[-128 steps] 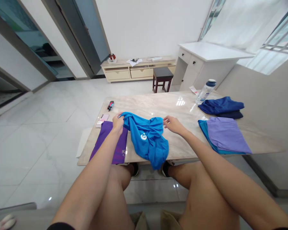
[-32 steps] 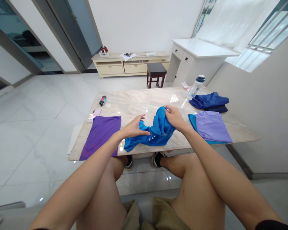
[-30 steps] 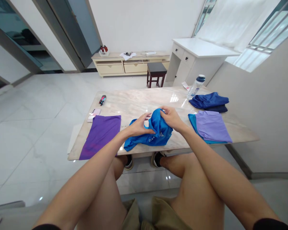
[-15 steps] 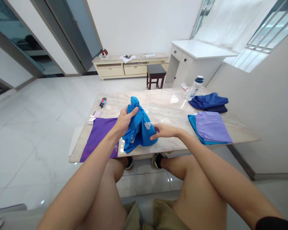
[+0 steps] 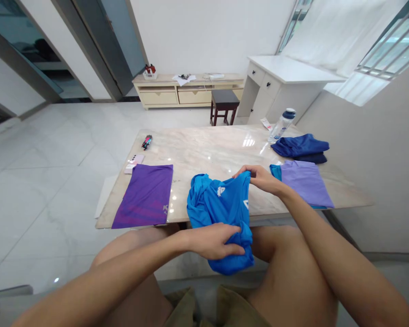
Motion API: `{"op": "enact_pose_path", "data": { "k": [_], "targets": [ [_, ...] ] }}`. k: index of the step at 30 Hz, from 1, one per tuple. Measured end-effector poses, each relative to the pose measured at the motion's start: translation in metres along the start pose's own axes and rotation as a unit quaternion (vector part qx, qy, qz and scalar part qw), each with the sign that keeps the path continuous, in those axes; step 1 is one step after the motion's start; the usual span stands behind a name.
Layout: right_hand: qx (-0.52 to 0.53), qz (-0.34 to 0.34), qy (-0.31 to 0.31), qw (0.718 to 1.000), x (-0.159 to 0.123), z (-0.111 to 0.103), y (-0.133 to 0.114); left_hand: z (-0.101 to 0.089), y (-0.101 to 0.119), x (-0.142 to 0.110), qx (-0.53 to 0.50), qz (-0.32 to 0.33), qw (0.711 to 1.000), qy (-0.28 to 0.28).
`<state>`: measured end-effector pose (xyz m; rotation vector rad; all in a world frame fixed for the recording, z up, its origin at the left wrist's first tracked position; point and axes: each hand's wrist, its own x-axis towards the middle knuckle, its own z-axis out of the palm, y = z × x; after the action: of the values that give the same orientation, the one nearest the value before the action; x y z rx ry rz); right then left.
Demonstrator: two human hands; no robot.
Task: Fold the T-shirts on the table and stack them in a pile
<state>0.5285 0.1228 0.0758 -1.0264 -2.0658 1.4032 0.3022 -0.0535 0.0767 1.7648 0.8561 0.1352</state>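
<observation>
Blue T-shirt (image 5: pixel 218 211) with white logo marks, gathered between both hands, spanning the near edge of the marble table (image 5: pixel 204 152); its lower part hangs past that edge above the person's thighs. Right hand (image 5: pixel 261 178): thumb and fingers pinch the shirt's upper edge. Left hand (image 5: pixel 213 240): lies across the lower part, fingers curled, bunching a fold. Hands well apart. On the tabletop, left of the shirt and apart from it: folded purple shirt (image 5: pixel 143 196), with a smartphone (image 5: pixel 134 163) just beyond it. Near the right hand: folded lilac garment (image 5: pixel 303 184) on a teal garment (image 5: pixel 275 171). Farther right: folded navy garments (image 5: pixel 300 147), beside a clear plastic water bottle (image 5: pixel 282 126).
</observation>
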Motion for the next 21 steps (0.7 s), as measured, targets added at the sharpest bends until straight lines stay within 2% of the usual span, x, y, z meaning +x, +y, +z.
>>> {"op": "enact_pose_path", "data": {
  "k": [2,5,6,7,8,9,11,12,13,14,16,18,21],
  "targets": [
    [0.027,0.037,-0.126,0.991,-0.013,-0.005,-0.015,-0.006,0.018,-0.009,-0.139,0.071,0.984,-0.082],
    [0.027,0.084,-0.322,0.943,-0.028,-0.009,-0.033,-0.033,0.041,-0.032,-0.277,0.111,0.924,-0.241],
    [0.025,0.090,-0.352,0.931,-0.031,-0.010,-0.037,-0.046,0.045,-0.042,-0.296,0.109,0.911,-0.265],
    [0.020,0.089,-0.355,0.930,-0.032,-0.010,-0.038,-0.060,0.046,-0.051,-0.304,0.100,0.911,-0.261],
    [0.008,0.081,-0.333,0.939,-0.031,-0.011,-0.038,-0.074,0.043,-0.061,-0.300,0.082,0.921,-0.234],
    [-0.011,0.068,-0.290,0.955,-0.029,-0.011,-0.036,-0.087,0.036,-0.069,-0.290,0.055,0.938,-0.181],
    [-0.069,0.044,-0.158,0.984,-0.021,-0.013,-0.025,-0.112,0.013,-0.082,-0.250,-0.012,0.967,-0.055],
    [-0.103,0.037,-0.088,0.990,-0.016,-0.014,-0.017,-0.122,-0.003,-0.086,-0.229,-0.043,0.972,0.012],
    [-0.136,0.034,-0.022,0.990,-0.010,-0.016,-0.009,-0.131,-0.021,-0.088,-0.219,-0.067,0.968,0.100],
    [-0.162,0.032,0.034,0.986,-0.005,-0.017,0.000,-0.138,-0.039,-0.089,-0.218,-0.082,0.951,0.203],
    [-0.193,0.027,0.116,0.974,0.004,-0.020,0.015,-0.148,-0.072,-0.088,-0.208,-0.099,0.903,0.362],
    [-0.210,0.018,0.164,0.964,0.010,-0.023,0.026,-0.155,-0.097,-0.084,-0.185,-0.111,0.874,0.436],
    [-0.256,0.009,0.189,0.948,0.015,-0.025,0.033,-0.162,-0.115,-0.080,-0.121,-0.117,0.861,0.480]
  ]
}}
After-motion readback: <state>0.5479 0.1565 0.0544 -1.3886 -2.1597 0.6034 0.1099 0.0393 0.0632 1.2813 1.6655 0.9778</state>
